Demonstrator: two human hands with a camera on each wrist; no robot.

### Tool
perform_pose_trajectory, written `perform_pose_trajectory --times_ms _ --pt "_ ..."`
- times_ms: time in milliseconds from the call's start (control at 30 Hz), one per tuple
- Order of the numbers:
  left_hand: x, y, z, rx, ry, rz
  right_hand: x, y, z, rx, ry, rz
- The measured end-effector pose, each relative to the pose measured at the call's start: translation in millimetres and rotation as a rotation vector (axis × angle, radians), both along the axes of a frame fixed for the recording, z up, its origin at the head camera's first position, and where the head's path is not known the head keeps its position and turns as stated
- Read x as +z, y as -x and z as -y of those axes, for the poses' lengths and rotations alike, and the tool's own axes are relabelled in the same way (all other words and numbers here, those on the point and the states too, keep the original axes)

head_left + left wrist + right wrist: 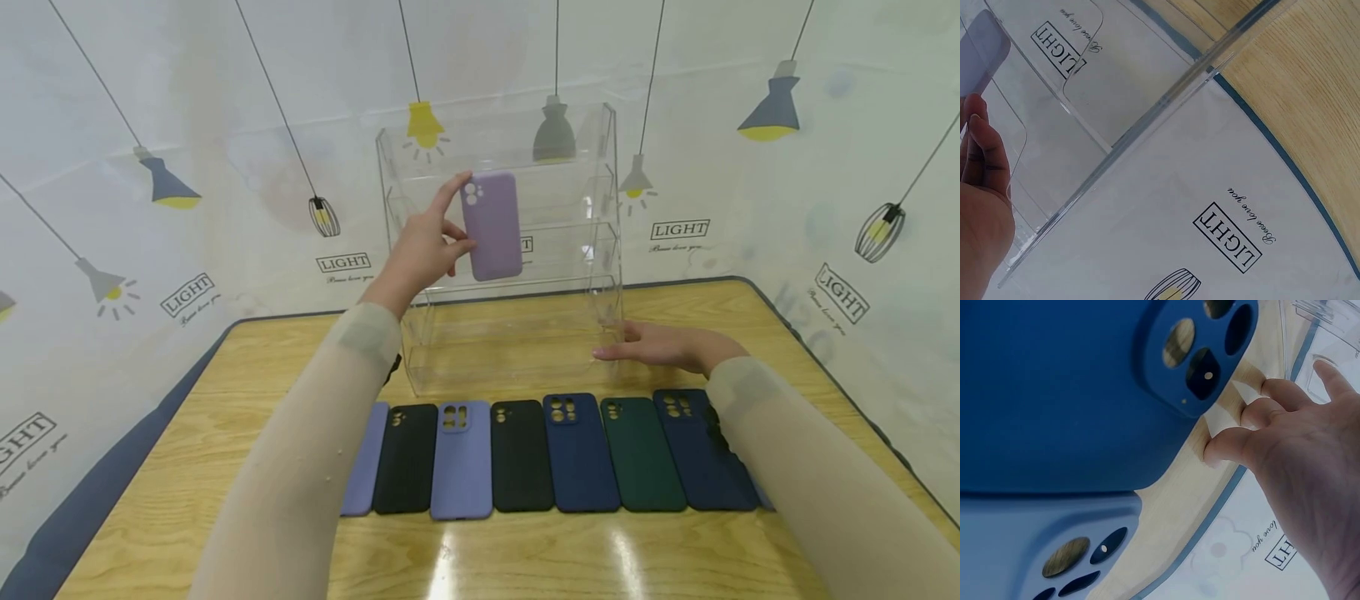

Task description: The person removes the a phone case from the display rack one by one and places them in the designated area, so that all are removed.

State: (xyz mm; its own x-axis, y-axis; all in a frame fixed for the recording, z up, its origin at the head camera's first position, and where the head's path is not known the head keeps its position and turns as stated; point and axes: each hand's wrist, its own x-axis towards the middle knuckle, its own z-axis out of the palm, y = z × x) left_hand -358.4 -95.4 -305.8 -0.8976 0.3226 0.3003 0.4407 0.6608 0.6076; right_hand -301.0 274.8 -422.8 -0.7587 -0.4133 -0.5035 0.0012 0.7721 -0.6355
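A light purple phone case [492, 225] stands upright in my left hand [426, 242], its camera holes at the upper left. The left fingers hold it along its left edge, one fingertip at the top corner and the thumb lower down. In the left wrist view only part of the case [982, 53] shows beside the fingers. Around it rises a clear tiered display rack [617, 200]. At the rack's lower right side, my right hand [663, 346] has its fingers spread and loosely bent, with fingertips down by the wooden tabletop [1172, 506] in the right wrist view.
In front of the rack lies a row of phone cases, including a black one [521, 458], a lilac one [461, 467], a green one [645, 458] and a dark blue one [585, 467]. My right sleeve [810, 467] covers the row's right end. A printed cloth [285, 100] hangs behind the table.
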Motion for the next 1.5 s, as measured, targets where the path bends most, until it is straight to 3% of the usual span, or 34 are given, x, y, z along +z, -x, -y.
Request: perform_pose_trajectory --times_ms 633,1100,1333,1500 --pt "2.8 -2.7 -4.0 0.023 0.028 0.025 0.2 -0.8 0 0.0 -0.001 0.004" --pt "5.2 -6.9 -12.4 0.144 0.079 -0.053 1.4 -3.8 2 0.003 0.019 0.002" --pt "22.2 -11.6 -5.9 0.132 0.001 -0.154 0.3 -2.2 1 0.006 0.012 0.001" --pt "40.3 -22.6 5.6 0.121 -0.068 -0.167 2.4 -5.1 0 -0.003 0.012 -0.002"
